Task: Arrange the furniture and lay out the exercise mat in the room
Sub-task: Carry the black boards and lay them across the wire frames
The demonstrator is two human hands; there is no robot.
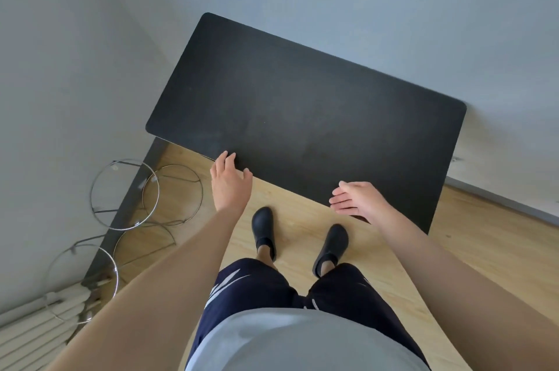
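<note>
A black rectangular table [305, 116] with rounded corners stands against the pale wall, seen from above. My left hand [230, 181] rests at its near edge toward the left corner, fingers spread and fingertips touching the top. My right hand [355, 198] is at the same near edge further right, fingers straight and apart, palm turned inward beside the edge. Neither hand is closed around anything. No exercise mat is in view.
Two round glass-topped side tables with thin metal frames, one [125, 193] and another [83, 280], stand at the left by the wall. A white radiator [39, 328] sits at bottom left. My feet in black shoes [263, 231] stand on the light wood floor [484, 249].
</note>
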